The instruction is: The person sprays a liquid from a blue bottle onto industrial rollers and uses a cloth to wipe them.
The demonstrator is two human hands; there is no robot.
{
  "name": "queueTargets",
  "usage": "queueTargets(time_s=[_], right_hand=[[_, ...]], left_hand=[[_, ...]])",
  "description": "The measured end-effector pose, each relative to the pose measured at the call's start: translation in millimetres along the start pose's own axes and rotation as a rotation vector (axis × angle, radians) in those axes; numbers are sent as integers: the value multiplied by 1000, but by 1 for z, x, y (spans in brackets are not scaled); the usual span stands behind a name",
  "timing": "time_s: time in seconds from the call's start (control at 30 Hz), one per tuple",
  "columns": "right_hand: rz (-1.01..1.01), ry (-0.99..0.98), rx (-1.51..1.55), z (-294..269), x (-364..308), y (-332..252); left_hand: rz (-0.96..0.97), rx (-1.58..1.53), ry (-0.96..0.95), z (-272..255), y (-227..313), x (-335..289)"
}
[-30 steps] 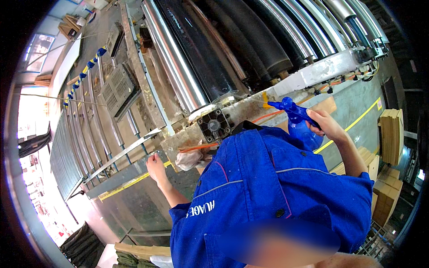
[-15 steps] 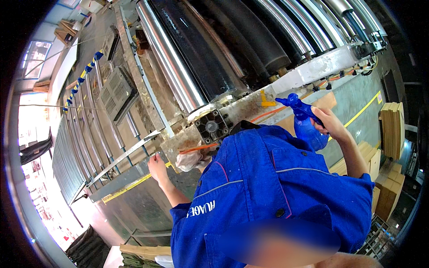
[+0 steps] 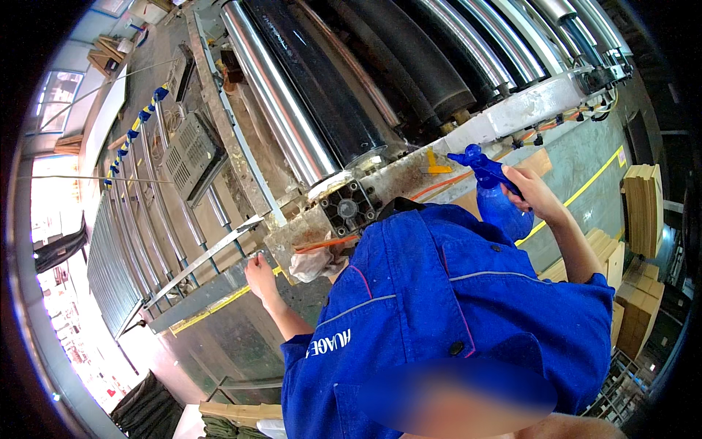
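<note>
Blue spray bottle [image 3: 497,202], partly hidden by shirt [image 3: 424,300], rollers [image 3: 278,95] cut off

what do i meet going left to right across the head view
Gray vented box, left hand, crumpled pale cloth, blue spray bottle held in the right hand, brown cardboard stack.

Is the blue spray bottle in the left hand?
No, the right hand grips the blue spray bottle by its head, well apart from the left hand.
</note>
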State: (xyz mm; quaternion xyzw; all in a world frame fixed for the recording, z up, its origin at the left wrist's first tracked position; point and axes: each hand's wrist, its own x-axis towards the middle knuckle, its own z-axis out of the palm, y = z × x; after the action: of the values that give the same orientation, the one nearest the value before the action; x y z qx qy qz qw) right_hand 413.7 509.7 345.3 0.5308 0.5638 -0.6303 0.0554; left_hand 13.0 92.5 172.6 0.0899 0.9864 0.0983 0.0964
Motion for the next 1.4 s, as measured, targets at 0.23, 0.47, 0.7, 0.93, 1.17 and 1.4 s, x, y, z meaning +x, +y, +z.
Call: queueTargets(time_s=[0.23, 0.47, 0.7, 0.93, 1.17, 1.4], right_hand=[[21, -32, -33, 1, 9, -2], [-50, -114, -67, 9, 8, -11], [-32, -217, -106, 22, 13, -29], [-56, -303, -189, 31, 29, -41], [-57, -346, -260, 41, 38, -59], [-53, -366, -340, 53, 47, -70]], left_hand=[[2, 10, 12, -2, 2, -4], [-21, -20, -5, 11, -14, 0], [-65, -21, -8, 5, -6, -9], [-118, -34, -17, 10, -19, -16], [-163, -74, -31, 15, -28, -18], [-184, -76, -33, 15, -25, -20]])
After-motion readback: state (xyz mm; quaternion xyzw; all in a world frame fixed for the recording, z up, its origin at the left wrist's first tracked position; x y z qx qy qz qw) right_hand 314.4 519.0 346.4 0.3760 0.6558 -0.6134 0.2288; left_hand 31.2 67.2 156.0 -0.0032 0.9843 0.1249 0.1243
